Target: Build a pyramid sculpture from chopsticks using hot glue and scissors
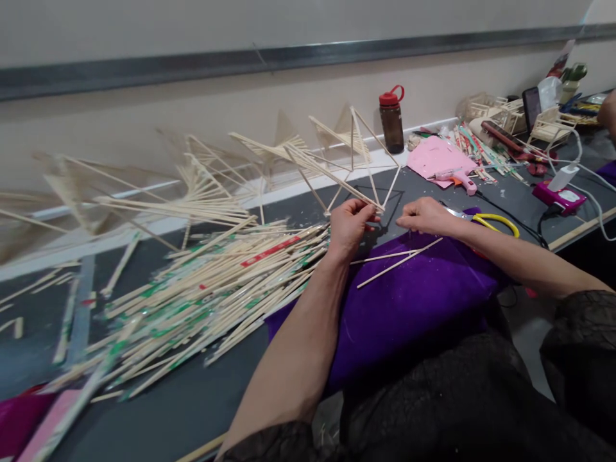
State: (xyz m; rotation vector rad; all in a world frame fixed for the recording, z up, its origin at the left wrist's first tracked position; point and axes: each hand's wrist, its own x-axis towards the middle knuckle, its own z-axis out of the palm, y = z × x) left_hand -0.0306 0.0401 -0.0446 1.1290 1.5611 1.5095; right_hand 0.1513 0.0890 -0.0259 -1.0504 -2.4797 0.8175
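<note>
My left hand (353, 226) pinches the near corner of an angular frame of thin wooden sticks (332, 174), which stands on the dark table. Just to the right, apart from that corner, is my right hand (424, 216). Its fingers are closed, and whatever they may hold is hidden. Below both hands a purple cloth (409, 301) hangs over the table edge and my lap. A few loose sticks (391, 269), meeting at a narrow angle, lie on the cloth. Scissors with yellow handles (498, 222) lie beside my right forearm.
A big heap of chopsticks (221, 282), some in wrappers, covers the table at left. More stick frames (192, 186) line the wall. Beyond my hands are a red-capped bottle (392, 122), a pink glue gun (457, 178) and a purple power adapter (561, 196) with cables.
</note>
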